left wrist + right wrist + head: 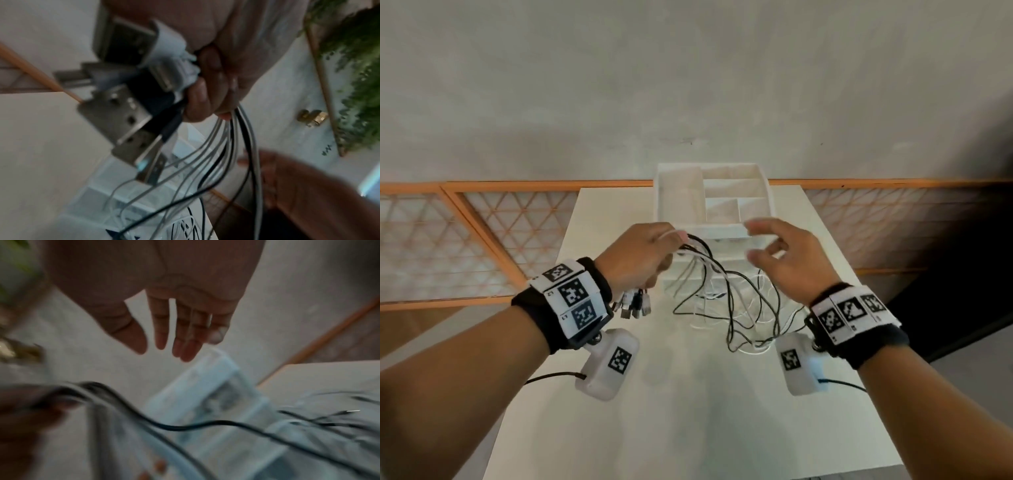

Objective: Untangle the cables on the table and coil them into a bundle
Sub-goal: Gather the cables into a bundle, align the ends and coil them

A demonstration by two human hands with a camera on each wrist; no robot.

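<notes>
Head view, cables [726, 291]: bunched in the left hand [640, 255] grip, plugs [635, 305] hanging below the fist, strands trailing onto the worktop [688, 411].
Left grip: fingers curled round the cables.
Right hand [787, 260]: raised beside them, fingers spread, apparently holding nothing.

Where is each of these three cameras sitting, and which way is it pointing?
Head: worn on the head, looking forward and down at the table; shows both forearms, the left hand gripping the cables, the right hand open.
Left wrist: looks along the left hand at the plugs and cables.
Right wrist: looks along the open right hand toward the white tray.
All three share the cables and the tray.
</notes>
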